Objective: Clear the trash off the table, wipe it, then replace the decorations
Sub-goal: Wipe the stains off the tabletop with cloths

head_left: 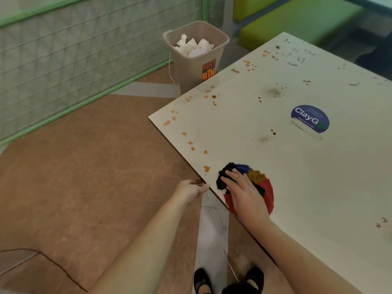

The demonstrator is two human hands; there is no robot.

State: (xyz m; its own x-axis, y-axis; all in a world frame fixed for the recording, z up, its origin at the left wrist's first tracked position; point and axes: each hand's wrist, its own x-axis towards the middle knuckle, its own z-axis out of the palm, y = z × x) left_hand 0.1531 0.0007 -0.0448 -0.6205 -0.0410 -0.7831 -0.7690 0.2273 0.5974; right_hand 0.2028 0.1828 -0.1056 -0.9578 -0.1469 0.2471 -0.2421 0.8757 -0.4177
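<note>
A white table (286, 166) fills the right side, spotted with orange and brown stains. My right hand (244, 192) presses flat on a round multicoloured rag (265, 187) of black, blue, mustard and red cloth near the table's left edge. My left hand (191, 189) is just off that edge, fingers loosely curled and touching the rim, holding nothing that I can see. A grey dustbin (197, 66) stands on the floor beyond the table's far left corner, with crumpled white tissues (194, 47) inside.
A round blue "ClayGo" sticker (310, 118) sits mid-table. A green-framed mesh fence (84, 60) lines the left. Green benches (297, 20) stand behind the table. A white cord (221, 230) trails on the brown floor near my black shoes (201, 281).
</note>
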